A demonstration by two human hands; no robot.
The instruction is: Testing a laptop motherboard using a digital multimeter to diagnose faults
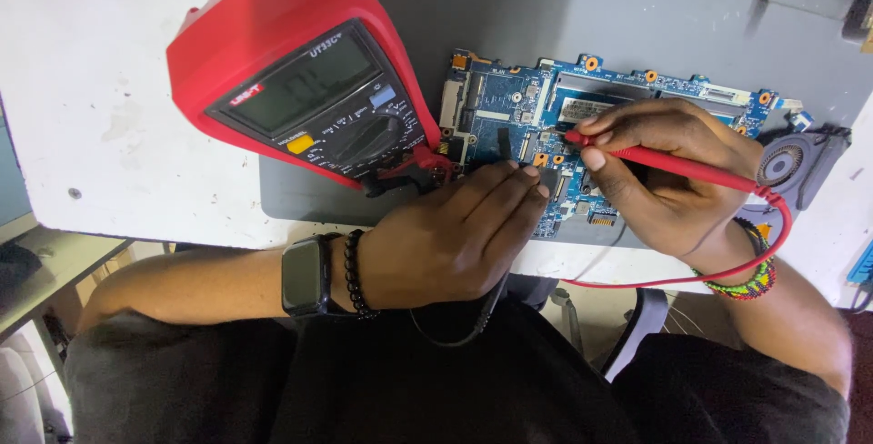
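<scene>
The blue circuit board [582, 116] lies flat on a grey mat [546, 7] at the near edge of a white table [82, 80].

The left hand [455, 235] comes in from the lower left, palm down, wrist level, with its knuckles toward the camera. Its fingers [518, 185] are pressed together and stretched out flat onto the board's near left part, pinning a black probe [503, 142] that stands up just past the fingertips. A black watch [305, 276] and a bead bracelet [355, 273] sit on that wrist.

The right hand [664, 180] arrives from the lower right, wrist bent inward, and rests over the board's right half. Its thumb and forefinger are clamped pen-style on a red probe [673, 164], whose tip points left and down at the board's middle. Its red lead [727, 271] loops back round the wrist.

A red meter [300, 71] stands tilted just left of the board, and a round fan [782, 164] sits at the board's right end.
</scene>
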